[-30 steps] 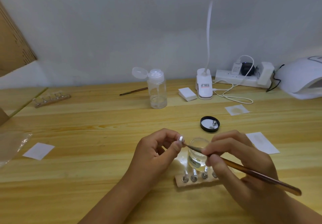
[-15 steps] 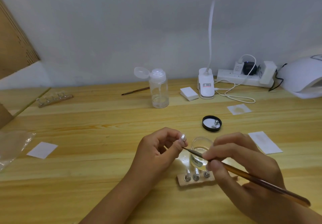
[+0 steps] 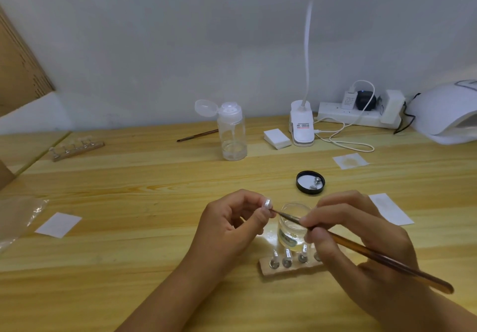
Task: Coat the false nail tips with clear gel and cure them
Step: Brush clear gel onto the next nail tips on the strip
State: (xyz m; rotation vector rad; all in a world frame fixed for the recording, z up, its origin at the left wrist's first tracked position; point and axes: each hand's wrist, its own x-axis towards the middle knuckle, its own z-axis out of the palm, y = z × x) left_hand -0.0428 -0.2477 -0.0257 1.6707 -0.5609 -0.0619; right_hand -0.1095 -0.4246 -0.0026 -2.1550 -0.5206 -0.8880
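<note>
Both my hands work near the worktop's [image 3: 129, 267] front edge: left hand [image 3: 229, 231] pinches a nail tip [image 3: 267, 203], right hand [image 3: 356, 238] grips the brush [image 3: 366, 250] touching it above the gel jar [image 3: 293, 228]; bare wood lies leftward.

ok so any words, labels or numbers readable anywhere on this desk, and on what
None can be read.
White clip base of the desk lamp: red and black printed label, too blurred to read.
Small clear glass gel jar: greenish label, too blurred.
White charger plug in the white power strip: dark print, too small.
</note>
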